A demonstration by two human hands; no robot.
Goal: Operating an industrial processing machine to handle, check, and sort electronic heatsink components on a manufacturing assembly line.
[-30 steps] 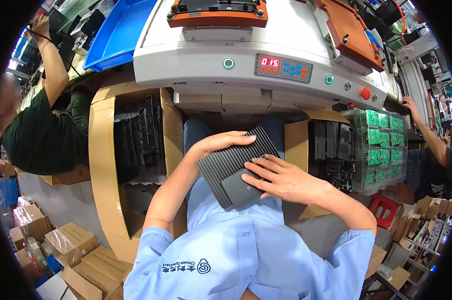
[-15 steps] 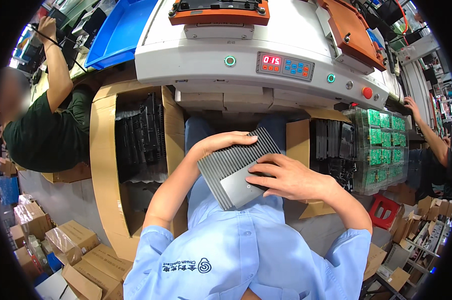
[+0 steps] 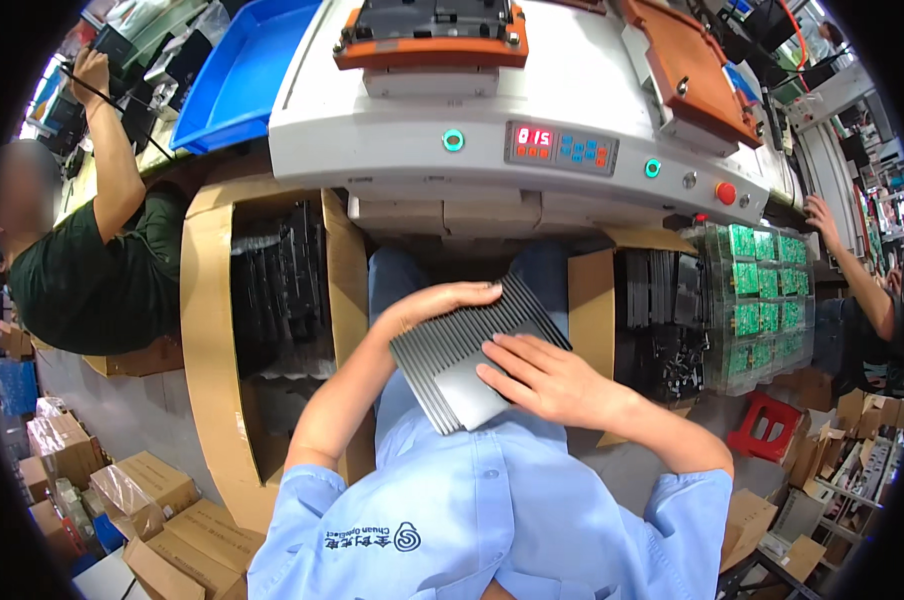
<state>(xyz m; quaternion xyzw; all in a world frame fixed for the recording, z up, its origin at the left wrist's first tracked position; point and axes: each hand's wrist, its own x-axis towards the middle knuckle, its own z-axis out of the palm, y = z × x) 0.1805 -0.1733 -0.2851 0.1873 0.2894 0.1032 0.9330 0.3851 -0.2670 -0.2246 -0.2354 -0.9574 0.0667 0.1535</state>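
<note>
On the person's side of the white machine [image 3: 372, 137], a ribbed grey case [image 3: 450, 352] is leaning. The left hand [image 3: 435, 302], half-closed, is gripping its machine-facing edge; the right hand [image 3: 554, 381], nearly flat, is touching its top without grasping.

Bright, fairly even light falls from above, nearly bleaching the white worktop [image 3: 579, 55]. Shadow fills the cardboard box [image 3: 208, 350] at left; pale glare sits on the ribbed case [image 3: 462, 385]. Fisheye distortion bends straight edges toward the black rim, where detail softens.
</note>
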